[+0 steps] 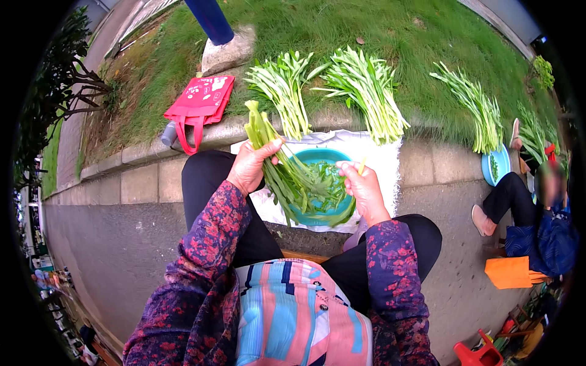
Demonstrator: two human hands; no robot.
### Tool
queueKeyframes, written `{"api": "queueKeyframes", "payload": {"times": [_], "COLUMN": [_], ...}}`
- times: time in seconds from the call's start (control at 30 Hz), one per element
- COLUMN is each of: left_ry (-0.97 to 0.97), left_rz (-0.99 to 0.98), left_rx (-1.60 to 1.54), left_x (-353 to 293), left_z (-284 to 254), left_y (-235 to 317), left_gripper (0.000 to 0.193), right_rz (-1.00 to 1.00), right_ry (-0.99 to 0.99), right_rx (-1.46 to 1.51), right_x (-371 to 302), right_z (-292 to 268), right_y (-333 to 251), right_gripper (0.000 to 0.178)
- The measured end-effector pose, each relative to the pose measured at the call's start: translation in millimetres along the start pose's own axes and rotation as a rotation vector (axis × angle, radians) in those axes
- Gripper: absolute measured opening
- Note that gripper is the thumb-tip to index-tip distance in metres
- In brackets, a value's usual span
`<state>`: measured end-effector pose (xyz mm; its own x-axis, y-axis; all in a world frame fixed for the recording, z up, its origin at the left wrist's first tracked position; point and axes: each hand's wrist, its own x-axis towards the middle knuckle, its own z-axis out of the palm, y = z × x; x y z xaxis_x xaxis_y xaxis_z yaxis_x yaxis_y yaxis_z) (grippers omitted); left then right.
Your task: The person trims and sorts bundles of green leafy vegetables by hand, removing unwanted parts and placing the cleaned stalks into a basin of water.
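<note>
My left hand (pixel 247 169) is closed around a loose bunch of leafy green stalks (pixel 282 177); their cut ends point up and the leaves droop over a turquoise basin (pixel 318 155). Pinched in my right hand (pixel 368 194) is a thin pale green stalk (pixel 362 165), its end poking up past the fingers. This hand is at the basin's right rim. Small torn leaves (pixel 329 183) lie inside the basin. Part of the basin is hidden behind the hanging bunch. Under it a white cloth (pixel 386 160) is spread between my knees.
Two piles of greens, a smaller one (pixel 284 91) and a larger one (pixel 369 94), lie beyond the cloth on the kerb and grass. A red bag (pixel 198 102) and a grey bottle (pixel 169 134) are at left. Another person (pixel 519 201) sits at right by a blue basin (pixel 495 166).
</note>
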<state>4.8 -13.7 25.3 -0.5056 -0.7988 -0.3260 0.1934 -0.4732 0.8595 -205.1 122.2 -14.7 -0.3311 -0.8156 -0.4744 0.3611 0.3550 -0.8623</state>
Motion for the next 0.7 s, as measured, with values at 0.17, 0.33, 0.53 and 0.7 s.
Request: {"api": "queueKeyframes", "payload": {"times": [0.17,0.33,0.53,0.7], "left_ry": [-0.073,-0.171,-0.268,-0.290], "left_rz": [-0.071,-0.133,-0.211,-0.088], "left_rx": [0.077,0.132,0.249,0.162], "left_x": [-4,-4,-7,-9], "left_z": [12,26,40,54], "left_y": [-11,-26,-28,-30], "left_gripper": [0.022,0.018,0.025,0.042], "right_rz": [0.018,-0.143,-0.079,-0.168], "right_ry": [0.032,0.003,-0.179,-0.241], "right_rx": [0.059,-0.019,-0.067,0.280], "right_x": [-2,-11,-14,-13], "right_z": [3,22,21,36], "right_y": [-10,-20,-17,-3], "right_gripper": [0.023,0.043,0.042,0.041]}}
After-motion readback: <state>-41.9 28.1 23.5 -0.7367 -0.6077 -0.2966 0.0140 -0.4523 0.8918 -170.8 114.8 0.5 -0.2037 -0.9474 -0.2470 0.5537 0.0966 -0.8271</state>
